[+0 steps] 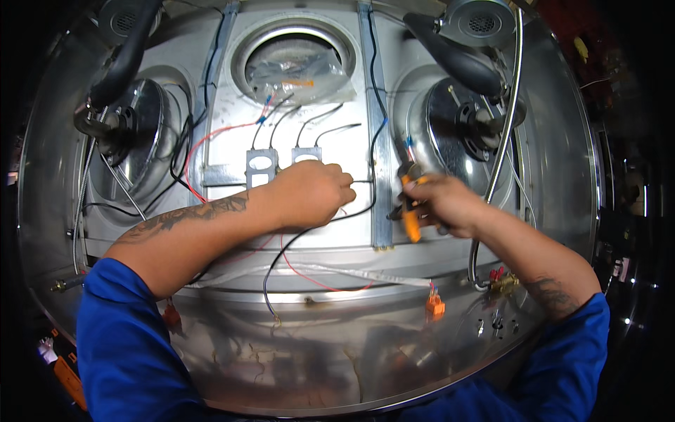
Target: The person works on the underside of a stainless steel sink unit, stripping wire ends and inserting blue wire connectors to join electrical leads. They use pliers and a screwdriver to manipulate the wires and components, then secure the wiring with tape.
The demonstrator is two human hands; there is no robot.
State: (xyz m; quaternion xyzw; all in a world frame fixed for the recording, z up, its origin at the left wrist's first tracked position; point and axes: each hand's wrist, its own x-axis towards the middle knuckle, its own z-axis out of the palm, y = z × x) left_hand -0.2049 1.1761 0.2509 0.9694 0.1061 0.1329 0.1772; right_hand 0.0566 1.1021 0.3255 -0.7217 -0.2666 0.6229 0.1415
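One orange tool [410, 225], fore-aft, pointing away

One head-worn fisheye looks down from near above both forearms [211, 226] onto a metal housing [281, 380].

Illegible orange print [299, 83] on the clear bag [329, 72], illegible white labels [260, 163] on grey boxes [261, 172]

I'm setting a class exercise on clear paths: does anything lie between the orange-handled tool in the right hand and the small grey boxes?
Yes: in this view a black cable runs between the orange-handled tool and the grey boxes, and the left hand partly covers the right-hand box.
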